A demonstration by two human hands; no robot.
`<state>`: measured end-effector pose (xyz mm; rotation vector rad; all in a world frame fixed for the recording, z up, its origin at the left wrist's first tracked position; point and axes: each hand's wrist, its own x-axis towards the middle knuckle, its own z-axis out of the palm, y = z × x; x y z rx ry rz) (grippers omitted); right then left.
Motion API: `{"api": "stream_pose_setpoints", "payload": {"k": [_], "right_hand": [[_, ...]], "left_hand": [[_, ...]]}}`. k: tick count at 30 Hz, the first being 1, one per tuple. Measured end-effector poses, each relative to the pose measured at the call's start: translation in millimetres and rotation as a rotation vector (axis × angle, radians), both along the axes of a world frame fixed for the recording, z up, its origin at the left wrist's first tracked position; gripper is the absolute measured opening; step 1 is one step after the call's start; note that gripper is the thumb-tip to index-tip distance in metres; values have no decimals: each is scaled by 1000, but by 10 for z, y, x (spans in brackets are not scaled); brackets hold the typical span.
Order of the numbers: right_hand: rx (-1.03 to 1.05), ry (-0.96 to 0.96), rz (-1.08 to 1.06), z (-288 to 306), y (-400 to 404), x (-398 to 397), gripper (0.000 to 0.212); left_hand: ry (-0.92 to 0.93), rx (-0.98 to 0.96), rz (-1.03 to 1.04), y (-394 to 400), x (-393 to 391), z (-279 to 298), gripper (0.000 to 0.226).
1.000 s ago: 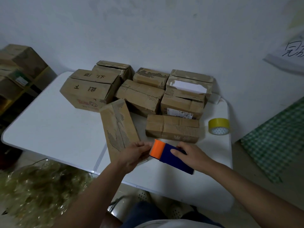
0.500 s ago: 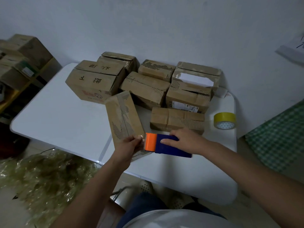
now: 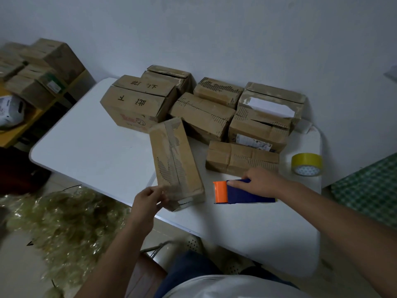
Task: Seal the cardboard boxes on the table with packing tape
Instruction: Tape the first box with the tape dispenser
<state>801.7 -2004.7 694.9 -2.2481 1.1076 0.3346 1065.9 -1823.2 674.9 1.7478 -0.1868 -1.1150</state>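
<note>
A white bench (image 3: 90, 145) stands against a pale wall, carrying a cluster of cardboard boxes (image 3: 202, 108) along its far side. The biggest box (image 3: 137, 106), with handwriting on top, sits at the left of the cluster. A long box (image 3: 174, 160) lies apart from the rest, pointing toward the near edge, its near end overhanging slightly. A flat box (image 3: 240, 159) lies to its right, in front of the cluster. On the floor at the left is a heap of crumpled clear film (image 3: 64, 224). The left hand (image 3: 148, 201) pinches the near corner of the long box with curled fingers. The right hand (image 3: 261, 183) grips a blue tape dispenser (image 3: 247, 193) with an orange end, resting on the bench just right of the long box. A yellow tape roll (image 3: 306, 164) lies near the bench's right edge.
</note>
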Motion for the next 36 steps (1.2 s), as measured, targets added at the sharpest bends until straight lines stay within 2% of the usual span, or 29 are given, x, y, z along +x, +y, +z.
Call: {"api": "stream_pose_setpoints", "payload": {"k": [4,10,13,17,20,28,36], "right_hand": [[-52,4,14,-2,-33,64,104],[-8,-47,100,-72,11,163,87],[-32,-32,145,-147,-20,164,87],[-132,64,153,-184,-187,77,74],[-170,37,127,-169,-269,95,83],[-254,97,157,-198,-355,201,73],[-262,72,170,-276,-452,229,75]], "left_hand": [[-70,-61,130,39,-88,1,13],[-83,-58,209,192,36,-63,15],[-78,-39,300,300,162,-94,10],[-106,-12,236,515,276,-148,13],[-97,-7,266,537,192,-210,16],[-102,24,293,426,64,-291,19],[-88,55,331,416,74,-358,18]]}}
